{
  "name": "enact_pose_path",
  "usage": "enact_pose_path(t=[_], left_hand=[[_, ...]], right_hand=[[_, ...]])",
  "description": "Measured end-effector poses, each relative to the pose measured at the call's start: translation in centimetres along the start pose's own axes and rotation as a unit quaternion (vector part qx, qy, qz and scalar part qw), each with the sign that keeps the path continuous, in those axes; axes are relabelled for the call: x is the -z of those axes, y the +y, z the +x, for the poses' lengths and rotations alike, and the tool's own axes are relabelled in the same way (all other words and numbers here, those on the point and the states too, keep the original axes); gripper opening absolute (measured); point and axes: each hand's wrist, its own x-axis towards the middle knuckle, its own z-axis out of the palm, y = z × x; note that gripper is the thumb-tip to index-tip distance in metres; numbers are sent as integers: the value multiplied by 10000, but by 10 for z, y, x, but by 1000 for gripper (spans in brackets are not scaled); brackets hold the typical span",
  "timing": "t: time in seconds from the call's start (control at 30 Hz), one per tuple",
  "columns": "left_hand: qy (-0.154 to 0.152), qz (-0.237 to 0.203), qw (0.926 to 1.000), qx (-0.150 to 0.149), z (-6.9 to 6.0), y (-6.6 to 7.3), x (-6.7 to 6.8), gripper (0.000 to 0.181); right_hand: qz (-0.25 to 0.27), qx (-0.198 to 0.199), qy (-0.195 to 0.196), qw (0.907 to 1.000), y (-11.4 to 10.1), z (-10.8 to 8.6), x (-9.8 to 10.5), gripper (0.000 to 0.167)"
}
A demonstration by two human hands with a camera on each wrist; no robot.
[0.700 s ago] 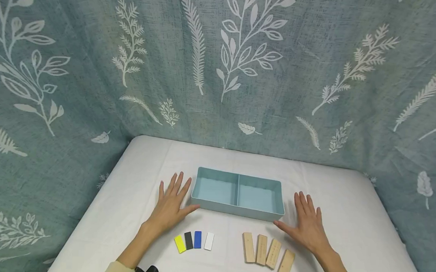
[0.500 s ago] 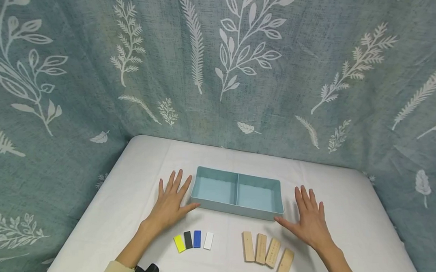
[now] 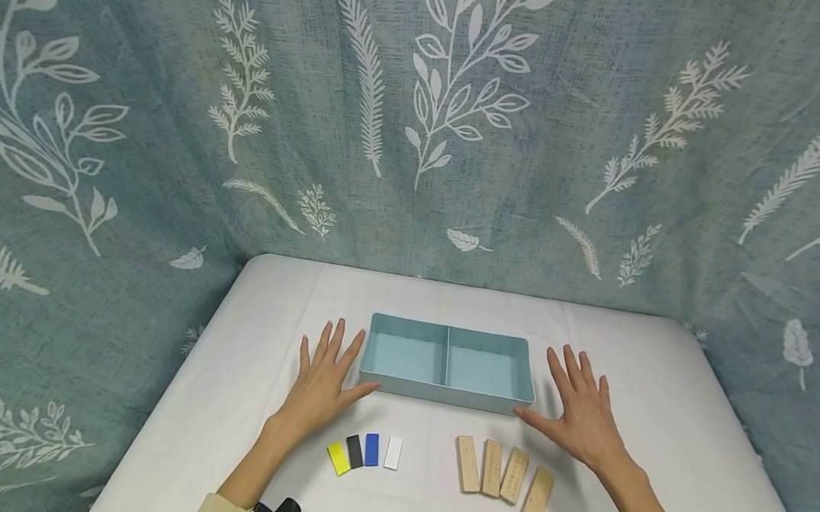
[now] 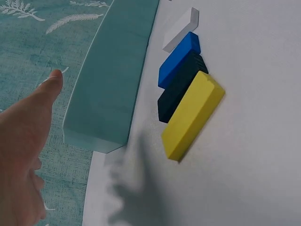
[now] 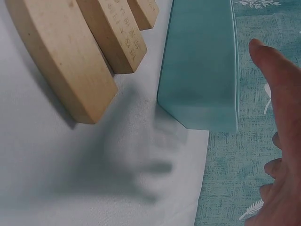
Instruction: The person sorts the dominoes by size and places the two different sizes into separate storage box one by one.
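A blue-green tray (image 3: 445,395) with two empty compartments lies between the two hands. My left hand (image 3: 318,393) is spread at its left end, fingers straight, holding nothing; the left wrist view shows the thumb side of this hand (image 4: 28,141) beside the tray (image 4: 113,70). My right hand (image 3: 584,420), also spread and holding nothing, is at the tray's right end, its thumb near the front corner. In the right wrist view this hand (image 5: 282,127) appears beside the tray (image 5: 200,61). Shadows under both hands suggest they are raised above the cloth.
In front of the tray, yellow (image 3: 338,459), black (image 3: 355,452), blue (image 3: 372,450) and white (image 3: 393,453) blocks lie at left. Several wooden blocks (image 3: 491,469) lie at right. A white cloth (image 3: 299,282) covers the table; a patterned curtain (image 3: 397,232) hangs behind.
My right hand has shifted slightly away from me, and its fingers are spread wider. The left hand has barely moved. Tray and blocks stay in place.
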Motion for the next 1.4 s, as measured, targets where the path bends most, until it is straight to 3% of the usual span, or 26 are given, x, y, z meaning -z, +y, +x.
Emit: enact_pose_path(t=[0.4, 0.63, 0.93, 1.1, 1.4], left_hand=[[76, -365, 9993, 7, 2, 1, -1, 89], [-15, -1075, 9941, 168, 5, 2, -2, 89], [-193, -2091, 9756, 636, 10, 2, -3, 86], [-241, -2508, 9632, 932, 13, 4, -6, 85], [-101, -3022, 9468, 1103, 20, 5, -13, 80]], right_hand=[[143, 52, 51, 9999, -1, -2, -2, 112], [225, 39, 127, 9997, -3, -7, 1, 113], [349, -26, 239, 9991, -5, -26, 6, 112], [464, -262, 261, 9982, -7, -40, 11, 111], [469, -510, 391, 9968, -12, -61, 18, 110]])
